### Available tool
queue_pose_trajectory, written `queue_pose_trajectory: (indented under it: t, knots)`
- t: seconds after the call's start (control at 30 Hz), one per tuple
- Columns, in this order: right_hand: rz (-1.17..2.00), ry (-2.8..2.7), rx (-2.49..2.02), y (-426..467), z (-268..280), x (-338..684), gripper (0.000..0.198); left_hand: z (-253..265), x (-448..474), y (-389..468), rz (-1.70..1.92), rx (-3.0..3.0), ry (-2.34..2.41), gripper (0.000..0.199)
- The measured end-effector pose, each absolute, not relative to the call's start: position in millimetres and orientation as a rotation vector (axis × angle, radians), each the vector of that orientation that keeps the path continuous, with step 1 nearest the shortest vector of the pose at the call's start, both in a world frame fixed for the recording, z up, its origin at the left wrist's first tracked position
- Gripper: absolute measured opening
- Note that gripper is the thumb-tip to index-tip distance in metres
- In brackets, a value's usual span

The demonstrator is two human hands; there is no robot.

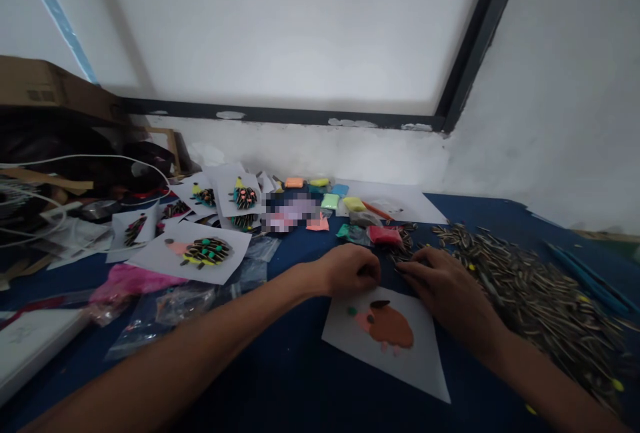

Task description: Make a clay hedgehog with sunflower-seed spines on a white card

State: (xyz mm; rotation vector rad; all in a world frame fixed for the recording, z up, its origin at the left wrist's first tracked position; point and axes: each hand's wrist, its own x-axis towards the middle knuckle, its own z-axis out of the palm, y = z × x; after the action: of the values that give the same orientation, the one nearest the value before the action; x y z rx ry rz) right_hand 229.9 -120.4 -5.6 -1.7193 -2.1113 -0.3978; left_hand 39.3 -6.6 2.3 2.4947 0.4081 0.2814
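Observation:
My left hand point(353, 269) is curled closed just above the top edge of a white paper sheet point(410, 376); whatever its fingers hold is hidden. At the right, my right hand point(445, 286) reaches with fingers apart over a small heap of striped sunflower seeds point(406, 239), its fingertips at the seeds. Stuck on the sheet is a hedgehog figure point(393, 326) of flattened brown clay, with a pink snout, green nose and pink feet. One dark seed point(380, 304) lies at the upper edge of its body.
A large sunflower seed pile point(540, 299) spreads at the right, near a blue tool-like object point(593, 276). Seed-covered hedgehog cards point(205, 253) lie at the left. Coloured clay packets point(385, 235) sit behind my hands. Plastic bags point(185, 306) and a white box point(35, 346) are at the left.

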Motion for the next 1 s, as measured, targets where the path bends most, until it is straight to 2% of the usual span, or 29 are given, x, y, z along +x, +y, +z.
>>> queue_pose_trajectory:
  t: [0.23, 0.7, 1.0]
  knots:
    - [-0.443, -2.158, -1.732, -116.3, -7.3, 225.0, 0.023, -7.4, 37.5, -6.6, 0.423, 2.513, 0.257, 0.011]
    - [-0.405, -2.208, -1.726, -122.3, 1.1, 223.0, 0.02, -8.6, 36.6, -8.4, 0.455, 2.494, 0.26, 0.009]
    - [0.104, -2.122, -1.647, -149.0, 18.5, 204.7, 0.018, -12.2, 35.8, -5.1, 0.464, 2.44, 0.249, 0.009]
